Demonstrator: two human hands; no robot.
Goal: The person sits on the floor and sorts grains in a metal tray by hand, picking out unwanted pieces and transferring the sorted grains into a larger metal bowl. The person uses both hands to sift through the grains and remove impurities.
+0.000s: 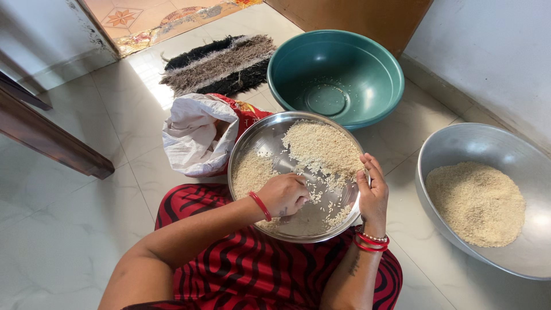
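A round steel plate (259,143) rests on my lap, over the red and black striped cloth. Raw rice (321,149) is piled on its far side, a smaller patch lies at the left, and loose grains are scattered in the middle. My left hand (284,195) is inside the plate, fingers curled together and pressed down among the loose grains; whether it pinches any is hidden. My right hand (373,192) grips the plate's right rim, thumb over the edge. Both wrists wear red bangles.
A teal plastic basin (344,63) with a few grains stands beyond the plate. A large steel bowl (488,143) holding rice sits on the right by the wall. A white and red sack (195,135) lies left. A shaggy mat (221,63) and wooden furniture (51,140) are farther off.
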